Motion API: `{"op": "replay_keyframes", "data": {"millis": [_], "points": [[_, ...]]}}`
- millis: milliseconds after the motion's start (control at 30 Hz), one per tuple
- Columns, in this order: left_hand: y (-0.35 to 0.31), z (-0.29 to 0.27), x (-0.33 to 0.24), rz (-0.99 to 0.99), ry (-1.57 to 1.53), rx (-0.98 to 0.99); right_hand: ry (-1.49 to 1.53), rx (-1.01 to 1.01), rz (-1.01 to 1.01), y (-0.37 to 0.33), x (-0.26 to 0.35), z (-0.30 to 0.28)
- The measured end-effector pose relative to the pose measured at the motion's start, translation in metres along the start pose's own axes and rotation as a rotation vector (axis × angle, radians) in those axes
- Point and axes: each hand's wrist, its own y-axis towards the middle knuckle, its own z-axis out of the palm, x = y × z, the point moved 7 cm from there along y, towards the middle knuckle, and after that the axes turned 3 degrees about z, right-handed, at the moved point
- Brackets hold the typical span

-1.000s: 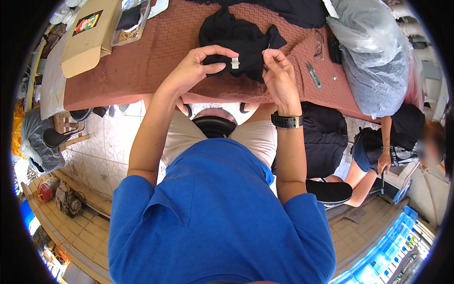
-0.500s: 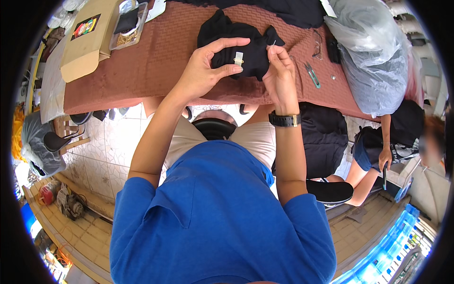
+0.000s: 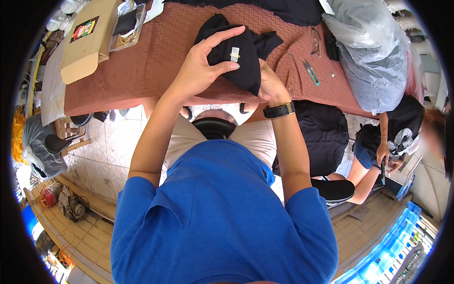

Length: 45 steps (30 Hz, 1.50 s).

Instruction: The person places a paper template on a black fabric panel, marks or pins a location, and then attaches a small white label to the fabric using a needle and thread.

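Over the table, my left hand (image 3: 201,66) grips a piece of black cloth (image 3: 246,78), with thumb and forefinger spread across its face. Between those fingers, a small whitish tab (image 3: 235,53) with a thin gold-coloured piece across it lies on the fabric. My right hand (image 3: 273,86), a black watch at its wrist, is closed at the cloth's right edge. Its fingertips are tucked behind the fabric, so what they hold is hidden. A loose flap of the black cloth sticks out above the right hand.
Green-handled thread snips (image 3: 312,74) and eyeglasses (image 3: 316,42) lie right of the cloth on the brown table cover (image 3: 165,61). A large plastic bag (image 3: 371,66) stands farther right. At left are a cardboard box (image 3: 85,52) and a clear tub (image 3: 126,42). A co-worker's hand (image 3: 383,152) shows at right.
My right hand has dropped from a raised pinch holding a thin pale thing to behind the cloth's right edge. The cloth now hangs lower there. The co-worker's second hand has come into view.
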Motion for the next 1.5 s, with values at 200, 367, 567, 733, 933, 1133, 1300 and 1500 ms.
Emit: {"op": "replay_keyframes", "data": {"millis": [200, 367, 567, 733, 933, 1133, 1300, 1500], "points": [[-0.005, 0.001, 0.004, -0.022, 0.008, -0.035, -0.071, -0.053, 0.078, -0.008, -0.01, -0.01], [-0.006, 0.002, 0.0, 0.006, 0.109, -0.039, 0.03, -0.012, 0.017, -0.012, -0.004, -0.001], [-0.008, -0.001, 0.001, -0.014, 0.106, -0.076, 0.013, -0.055, -0.062, -0.006, -0.007, -0.011], [-0.009, -0.002, 0.005, -0.023, 0.079, -0.078, 0.02, -0.018, -0.028, -0.006, -0.009, -0.011], [-0.011, -0.01, 0.02, -0.04, 0.078, -0.137, 0.041, -0.019, -0.104, -0.008, -0.004, 0.006], [-0.012, -0.012, 0.021, -0.067, 0.068, -0.148, 0.0, -0.04, -0.15, -0.008, -0.004, 0.009], [-0.014, -0.013, 0.022, -0.064, 0.115, -0.14, -0.047, -0.075, -0.166, -0.007, -0.005, 0.006], [-0.016, -0.013, 0.023, -0.087, 0.111, -0.118, -0.091, -0.094, -0.155, -0.009, -0.005, 0.006]]}}
